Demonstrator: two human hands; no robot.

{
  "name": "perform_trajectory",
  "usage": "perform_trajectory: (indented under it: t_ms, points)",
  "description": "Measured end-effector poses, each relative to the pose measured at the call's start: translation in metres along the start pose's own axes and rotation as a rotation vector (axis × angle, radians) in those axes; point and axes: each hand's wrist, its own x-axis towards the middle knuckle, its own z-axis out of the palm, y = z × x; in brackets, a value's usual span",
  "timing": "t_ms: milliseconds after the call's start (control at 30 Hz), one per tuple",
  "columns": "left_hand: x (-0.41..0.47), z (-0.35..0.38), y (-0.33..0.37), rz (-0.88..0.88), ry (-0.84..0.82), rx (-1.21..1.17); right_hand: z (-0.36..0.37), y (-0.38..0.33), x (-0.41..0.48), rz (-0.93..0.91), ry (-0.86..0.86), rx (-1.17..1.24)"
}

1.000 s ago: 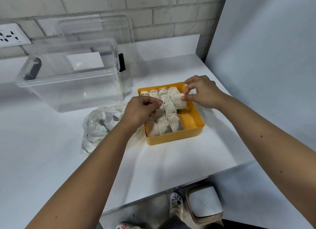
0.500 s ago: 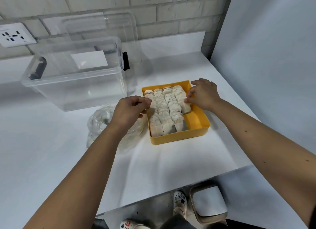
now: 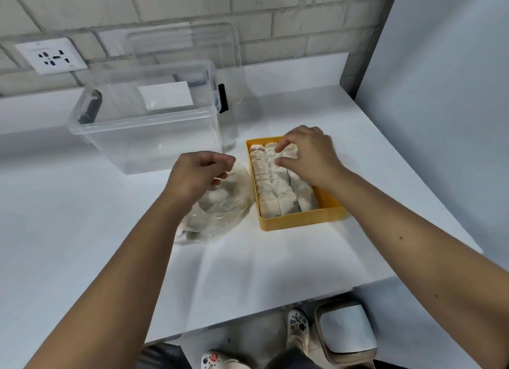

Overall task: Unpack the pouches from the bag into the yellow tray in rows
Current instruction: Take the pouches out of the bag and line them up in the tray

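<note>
R hand [image 3: 308,156] over far end of yellow tray [image 3: 303,221], fingertips pinching one of the pouches [image 3: 275,186] packed in rows. L hand [image 3: 197,174] curled over clear bag [image 3: 220,211] just left of tray; can't tell if gripping. Clear storage box [image 3: 148,137] behind bag.

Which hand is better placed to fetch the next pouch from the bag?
Left, probably: the left hand is over the bag; the right hand is on pouches in the yellow tray.
</note>
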Motion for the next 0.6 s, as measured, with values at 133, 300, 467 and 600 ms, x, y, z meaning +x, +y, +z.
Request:
perform_trajectory:
  t_ms: [133, 300, 467, 600]
  points:
    - [-0.002, -0.037, -0.011, 0.003, 0.107, 0.060, 0.024, -0.058, -0.005, -0.087, -0.159, 0.383]
    - [-0.004, -0.046, -0.031, 0.039, 0.153, 0.371, 0.061, -0.092, 0.004, -0.136, -0.383, 0.333]
    - [-0.002, -0.038, -0.044, 0.047, 0.135, 0.533, 0.083, -0.094, 0.013, -0.160, -0.602, 0.010]
    - [0.000, -0.037, -0.048, 0.001, 0.123, 0.721, 0.085, -0.089, 0.017, -0.170, -0.554, -0.112]
